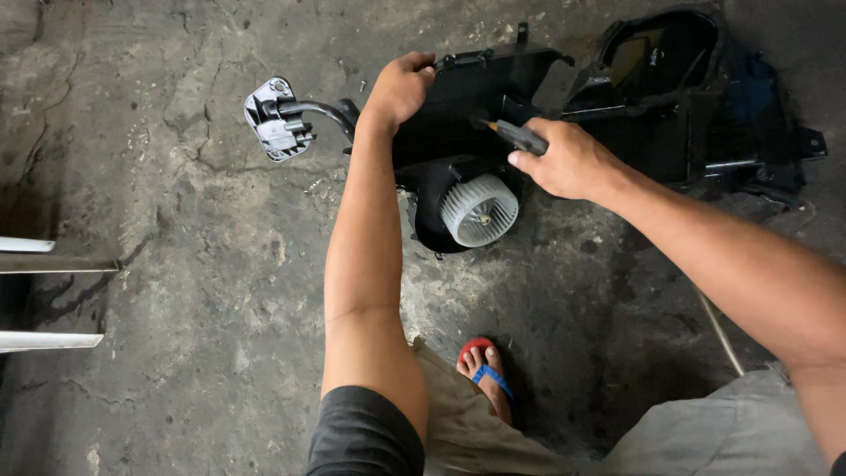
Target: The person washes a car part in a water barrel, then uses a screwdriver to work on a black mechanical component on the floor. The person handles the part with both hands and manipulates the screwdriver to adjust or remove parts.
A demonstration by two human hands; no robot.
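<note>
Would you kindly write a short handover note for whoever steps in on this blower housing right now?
Left hand: gripping the top edge of the black blower housing, steadying it on the concrete floor.
Right hand: closed on a screwdriver, tip pointing into the housing.
White blower fan wheel: seated in its round scroll, facing up.
Metal pipe with bracket: sticks out of the housing's left side.
Second black casing: lies behind, to the right.
Done: cannot tell.
Left: housing remains assembled; fan not out.

Head camera looks steeply down, near the floor [176,264].
</note>
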